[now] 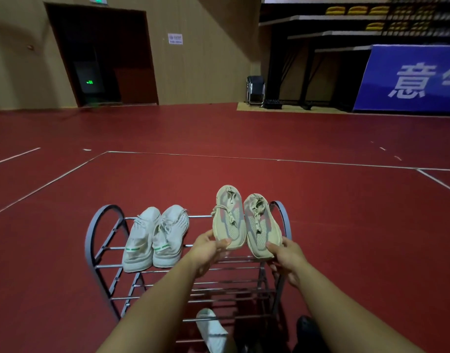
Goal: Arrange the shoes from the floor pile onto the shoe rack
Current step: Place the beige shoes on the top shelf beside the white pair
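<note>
A grey metal shoe rack (99, 240) stands on the red floor in front of me. On the left of its top tier sits a pair of white knit sneakers (155, 238) with green stripes. Over the right side of that tier I hold a pair of beige sneakers with grey and pink panels. My left hand (208, 248) grips the near end of the left beige sneaker (229, 217). My right hand (286, 256) grips the near end of the right beige sneaker (259, 225). Both shoes point away from me, side by side.
A white shoe (211, 329) and a dark shoe (308, 329) lie on the floor at the bottom of the view, near the rack's foot. The rack's lower tiers hold nothing visible. Red court floor with white lines stretches beyond; a folding chair (255, 90) stands far back.
</note>
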Available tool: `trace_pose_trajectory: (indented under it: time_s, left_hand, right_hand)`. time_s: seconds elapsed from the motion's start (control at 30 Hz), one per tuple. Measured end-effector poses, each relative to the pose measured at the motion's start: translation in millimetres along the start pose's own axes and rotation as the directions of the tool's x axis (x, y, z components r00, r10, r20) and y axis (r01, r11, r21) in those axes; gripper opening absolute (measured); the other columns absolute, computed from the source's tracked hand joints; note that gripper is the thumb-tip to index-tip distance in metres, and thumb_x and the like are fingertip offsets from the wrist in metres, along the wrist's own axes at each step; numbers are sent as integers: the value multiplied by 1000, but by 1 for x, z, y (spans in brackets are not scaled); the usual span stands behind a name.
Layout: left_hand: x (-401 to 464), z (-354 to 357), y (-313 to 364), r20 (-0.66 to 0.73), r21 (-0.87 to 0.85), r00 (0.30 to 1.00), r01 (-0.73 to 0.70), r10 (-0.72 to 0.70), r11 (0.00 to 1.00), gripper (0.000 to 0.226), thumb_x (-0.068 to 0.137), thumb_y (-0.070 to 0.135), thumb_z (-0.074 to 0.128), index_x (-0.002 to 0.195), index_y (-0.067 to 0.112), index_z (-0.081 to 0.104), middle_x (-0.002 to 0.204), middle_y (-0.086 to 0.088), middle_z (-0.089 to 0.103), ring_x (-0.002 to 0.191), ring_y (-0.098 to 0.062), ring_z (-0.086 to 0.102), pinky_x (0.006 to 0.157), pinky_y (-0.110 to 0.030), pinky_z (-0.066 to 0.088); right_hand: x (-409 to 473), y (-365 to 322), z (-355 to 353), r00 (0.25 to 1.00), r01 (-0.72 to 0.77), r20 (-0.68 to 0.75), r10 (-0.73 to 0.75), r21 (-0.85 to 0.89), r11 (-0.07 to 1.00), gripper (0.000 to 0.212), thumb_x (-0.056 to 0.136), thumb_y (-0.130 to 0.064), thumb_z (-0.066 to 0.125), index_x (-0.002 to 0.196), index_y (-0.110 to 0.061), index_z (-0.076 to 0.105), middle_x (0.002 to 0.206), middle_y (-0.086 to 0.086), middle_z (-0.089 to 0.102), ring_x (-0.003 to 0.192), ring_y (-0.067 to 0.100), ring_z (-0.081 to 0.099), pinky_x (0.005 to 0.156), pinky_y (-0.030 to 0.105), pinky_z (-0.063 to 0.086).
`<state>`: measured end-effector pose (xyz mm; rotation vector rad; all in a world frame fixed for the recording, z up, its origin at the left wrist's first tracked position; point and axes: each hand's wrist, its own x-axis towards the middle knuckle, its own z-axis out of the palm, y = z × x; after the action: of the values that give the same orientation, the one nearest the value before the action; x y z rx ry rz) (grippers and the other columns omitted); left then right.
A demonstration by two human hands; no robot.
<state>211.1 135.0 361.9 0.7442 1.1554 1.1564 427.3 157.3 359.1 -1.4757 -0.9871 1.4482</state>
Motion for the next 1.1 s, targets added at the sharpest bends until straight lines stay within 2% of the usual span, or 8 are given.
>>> trace_pose_trajectory:
  time_s: [0.13, 0.27, 0.43, 0.57, 0.67, 0.77, 0.93, 1.1]
  left_hand:
    - [23, -12, 6, 29, 81, 999, 16, -18, 997, 36, 92, -4, 66, 125, 10, 61, 110, -11, 77, 89, -22, 75, 70, -26, 61]
    - [36, -26, 1, 35, 102, 998, 42, -46, 994, 35, 91, -2, 68, 123, 9, 61, 114, -12, 76, 99, -27, 74, 76, -28, 61]
    - [39, -44, -8, 25, 90, 994, 108, -110, 990, 41, 89, -6, 69, 128, 0, 59, 116, -17, 74, 93, -26, 73, 72, -29, 62]
    - [35, -52, -16, 10, 86, 984, 177, -179, 980, 49, 88, -7, 69, 134, 0, 53, 115, -17, 74, 89, -25, 75, 67, -28, 62]
    - [35, -54, -23, 2, 138, 981, 194, -196, 971, 76, 88, -2, 73, 151, 11, 33, 113, -18, 74, 87, -28, 75, 69, -34, 62]
    - [35, -49, -24, 35, 252, 985, 154, -168, 955, 85, 88, 5, 75, 152, 31, 25, 111, -21, 73, 68, -29, 70, 65, -39, 60]
    - [31, -49, -20, 64, 549, 990, 73, -129, 833, 68, 90, 23, 75, 144, 28, 34, 65, -13, 57, 44, -19, 50, 43, -27, 46]
    - [13, -64, -23, 112, 713, 993, -60, -29, 699, 62, 94, 39, 67, 135, 51, 22, 72, -8, 70, 54, -22, 63, 51, -31, 52]
  right_hand:
    - [24, 9, 10, 1000, 0, 10, 0, 60, 998, 27, 93, -8, 63, 119, -7, 61, 102, 15, 72, 74, 25, 68, 56, 28, 50]
    - [40, 18, 19, 1000, -24, 18, 23, 58, 998, 28, 94, -12, 61, 122, -11, 60, 109, 11, 72, 97, 33, 68, 66, 34, 49]
    - [47, 27, 31, 995, -88, 38, 87, 33, 996, 25, 95, -15, 61, 119, -8, 58, 115, 14, 67, 82, 23, 67, 48, 23, 51]
    - [47, 34, 33, 995, -101, 19, 101, -13, 995, 21, 96, -16, 60, 115, -8, 59, 110, 14, 67, 75, 23, 66, 51, 27, 52]
    - [42, 33, 33, 996, -90, -29, 88, -54, 995, 14, 98, -20, 57, 110, -15, 51, 107, 12, 65, 75, 28, 70, 49, 29, 54]
    - [39, 31, 33, 997, -22, -78, 9, -167, 986, 26, 97, -24, 57, 117, -12, 48, 98, 11, 66, 54, 26, 67, 50, 35, 57]
    - [38, 36, 19, 971, 77, -126, -202, -635, 769, 43, 92, -47, 57, 122, -17, 63, 116, 6, 69, 103, 29, 64, 79, 32, 46]
    - [25, 50, 20, 952, 93, -131, -278, -739, 667, 50, 93, -57, 45, 129, -24, 51, 113, 6, 69, 102, 33, 65, 76, 38, 49]
